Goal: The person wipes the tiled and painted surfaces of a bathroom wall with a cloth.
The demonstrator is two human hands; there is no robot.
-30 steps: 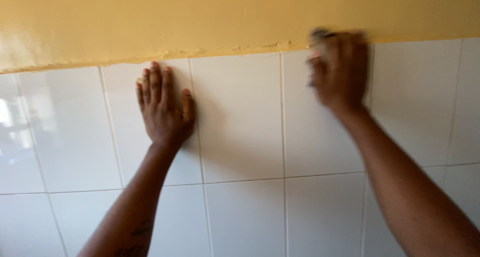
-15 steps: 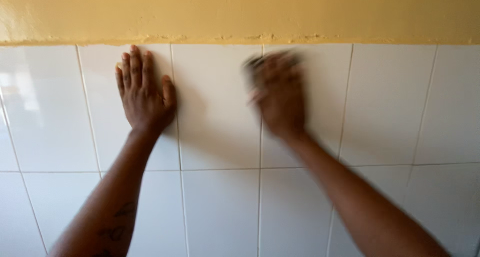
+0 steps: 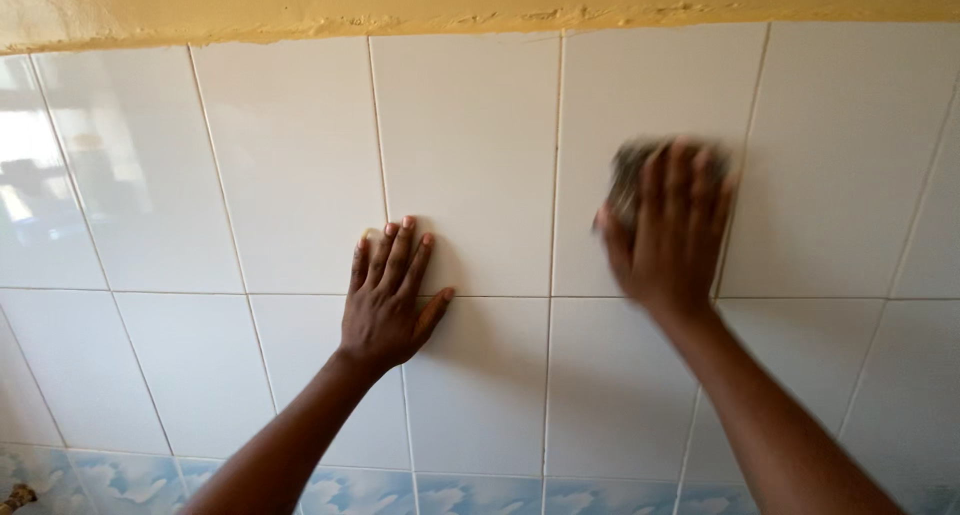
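A wall of glossy white tiles [image 3: 470, 155] fills the view. My left hand [image 3: 388, 300] lies flat on it, fingers together, palm pressed over a grout line between two rows. My right hand [image 3: 668, 230], blurred by motion, presses a dark grey scrubbing pad [image 3: 627, 180] against a tile to the right. Only the pad's upper left part shows past my fingers.
A yellow painted wall band [image 3: 480, 0] with a rough lower edge runs above the tiles. A row of blue-and-white patterned tiles [image 3: 470, 497] runs along the bottom. A small brass fitting [image 3: 14, 497] pokes in at the lower left corner.
Both hands have shifted down the wall, away from the yellow edge. My right hand with the pad swept left, then back right and lower. The patterned bottom tiles have come into view.
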